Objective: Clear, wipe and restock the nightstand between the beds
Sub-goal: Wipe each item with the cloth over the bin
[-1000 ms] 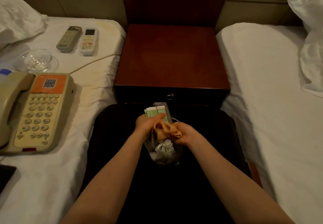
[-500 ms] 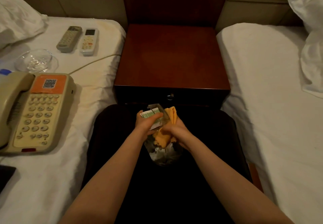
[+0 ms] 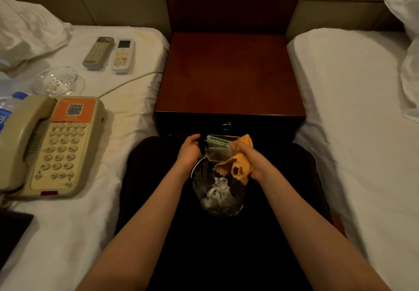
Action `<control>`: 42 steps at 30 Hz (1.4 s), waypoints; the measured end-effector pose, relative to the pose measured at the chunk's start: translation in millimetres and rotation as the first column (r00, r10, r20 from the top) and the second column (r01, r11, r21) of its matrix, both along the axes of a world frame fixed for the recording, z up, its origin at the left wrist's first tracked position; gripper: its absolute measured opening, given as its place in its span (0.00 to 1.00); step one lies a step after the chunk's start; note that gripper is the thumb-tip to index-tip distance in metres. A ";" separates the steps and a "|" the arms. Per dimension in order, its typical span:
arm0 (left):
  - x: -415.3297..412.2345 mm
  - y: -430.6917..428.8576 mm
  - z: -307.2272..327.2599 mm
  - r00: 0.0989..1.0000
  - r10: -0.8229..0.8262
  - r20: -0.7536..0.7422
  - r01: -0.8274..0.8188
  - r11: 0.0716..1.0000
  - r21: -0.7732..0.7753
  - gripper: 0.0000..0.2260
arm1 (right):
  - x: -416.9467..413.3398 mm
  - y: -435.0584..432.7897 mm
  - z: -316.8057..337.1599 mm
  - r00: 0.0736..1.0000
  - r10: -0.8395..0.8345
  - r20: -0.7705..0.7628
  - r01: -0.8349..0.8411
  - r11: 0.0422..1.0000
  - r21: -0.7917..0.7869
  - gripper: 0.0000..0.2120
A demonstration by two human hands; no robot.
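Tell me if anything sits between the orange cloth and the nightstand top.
Nothing visible does. The right hand holds the orange cloth just in front of the nightstand, whose top is bare. The phone and remotes lie aside on the left bed.

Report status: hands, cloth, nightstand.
Right hand gripping orange cloth; left hand at clear bin rim. Nightstand top bare. Nothing obstructing.

pillow (image 3: 29,34) left bed | pillow (image 3: 405,18) right bed | headboard panels (image 3: 102,7)
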State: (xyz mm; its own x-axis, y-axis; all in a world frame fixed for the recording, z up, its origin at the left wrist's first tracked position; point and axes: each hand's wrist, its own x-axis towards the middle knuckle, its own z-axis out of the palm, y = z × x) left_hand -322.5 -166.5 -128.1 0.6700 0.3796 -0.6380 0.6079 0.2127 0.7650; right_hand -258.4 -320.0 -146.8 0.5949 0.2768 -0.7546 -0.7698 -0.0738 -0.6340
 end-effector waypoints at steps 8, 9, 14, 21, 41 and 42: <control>-8.7 5.2 9.9 0.893 -0.442 0.084 0.432 0.895 0.113 0.28 | 6.5 -4.6 2.1 0.999 0.007 -0.032 -0.006 0.999 0.051 0.12; -10.0 5.8 9.4 0.874 -0.479 0.080 0.466 0.873 0.145 0.26 | 6.6 -5.5 3.2 0.999 -0.008 -0.031 0.010 0.998 0.065 0.13; -12.1 -1.1 3.3 0.858 -0.509 0.077 0.437 0.800 0.411 0.20 | 5.5 -1.5 -3.1 0.996 -0.085 0.032 0.084 0.996 0.034 0.10; -17.8 0.2 10.4 0.742 -0.663 0.098 0.608 0.728 0.318 0.24 | 5.1 -1.8 -0.4 0.999 0.033 -0.013 -0.033 0.999 0.009 0.12; -18.8 -7.7 9.7 0.728 -0.682 0.071 0.618 0.697 0.363 0.39 | 1.5 4.0 13.5 0.981 0.164 0.106 -0.161 0.986 -0.037 0.10; -17.9 -8.5 9.4 0.734 -0.678 0.046 0.619 0.695 0.365 0.39 | 0.5 5.2 12.0 0.975 0.186 0.121 -0.176 0.980 -0.087 0.09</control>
